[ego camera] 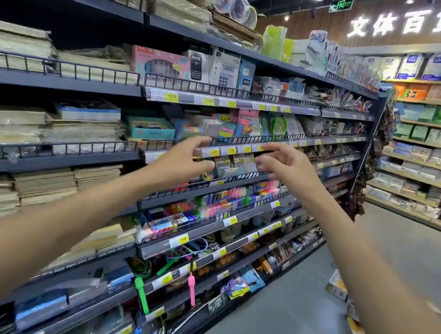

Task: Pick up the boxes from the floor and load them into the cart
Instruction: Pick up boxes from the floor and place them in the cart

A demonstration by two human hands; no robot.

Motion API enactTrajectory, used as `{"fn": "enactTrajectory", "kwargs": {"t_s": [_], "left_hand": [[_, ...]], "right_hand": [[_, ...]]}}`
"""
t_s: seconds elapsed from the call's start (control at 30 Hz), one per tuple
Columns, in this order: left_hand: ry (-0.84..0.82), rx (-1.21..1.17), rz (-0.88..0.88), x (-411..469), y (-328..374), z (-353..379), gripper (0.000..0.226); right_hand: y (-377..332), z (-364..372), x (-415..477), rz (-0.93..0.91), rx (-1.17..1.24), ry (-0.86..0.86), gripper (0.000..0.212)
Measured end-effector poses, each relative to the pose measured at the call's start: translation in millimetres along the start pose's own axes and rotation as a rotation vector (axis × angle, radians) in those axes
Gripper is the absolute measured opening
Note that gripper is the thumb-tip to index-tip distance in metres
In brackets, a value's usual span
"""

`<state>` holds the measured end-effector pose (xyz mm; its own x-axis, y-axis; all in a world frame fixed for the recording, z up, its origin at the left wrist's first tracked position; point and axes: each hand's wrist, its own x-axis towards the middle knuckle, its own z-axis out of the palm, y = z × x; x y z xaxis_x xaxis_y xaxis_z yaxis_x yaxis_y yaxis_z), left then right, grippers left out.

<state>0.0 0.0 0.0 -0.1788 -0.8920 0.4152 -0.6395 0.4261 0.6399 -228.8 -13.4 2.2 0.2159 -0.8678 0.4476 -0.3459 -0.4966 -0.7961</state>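
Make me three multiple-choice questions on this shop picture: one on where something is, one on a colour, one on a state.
1. Where do the boxes lie?
A. on the floor, at the right of the aisle
B. on the top shelf
C. in the hands

2. What colour are the price tags?
A. red
B. yellow
C. black

3. The left hand and right hand:
A. each grip a box
B. press on the floor
C. hold nothing

Answers: 1 A, they sit low on the grey floor. 2 B, every tag shows yellow. 3 C, both are raised and empty.
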Motion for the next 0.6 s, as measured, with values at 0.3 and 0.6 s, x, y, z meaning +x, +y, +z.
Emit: {"fn": "enactTrajectory", "kwargs": {"t_s": [0.3, 0.6], "left_hand": [[-0.122, -0.095, -0.132, -8.7, -29.0, 109.0, 0.054], [-0.363, -0.134, -0.189, 19.8, -53.2, 237.1, 0.054]], "right_hand": [[115.1, -11.9, -45.2, 0.226, 0.072, -0.056, 0.021], [228.5, -30.2, -80.5, 0.492, 0.121, 0.025, 0.021]]}}
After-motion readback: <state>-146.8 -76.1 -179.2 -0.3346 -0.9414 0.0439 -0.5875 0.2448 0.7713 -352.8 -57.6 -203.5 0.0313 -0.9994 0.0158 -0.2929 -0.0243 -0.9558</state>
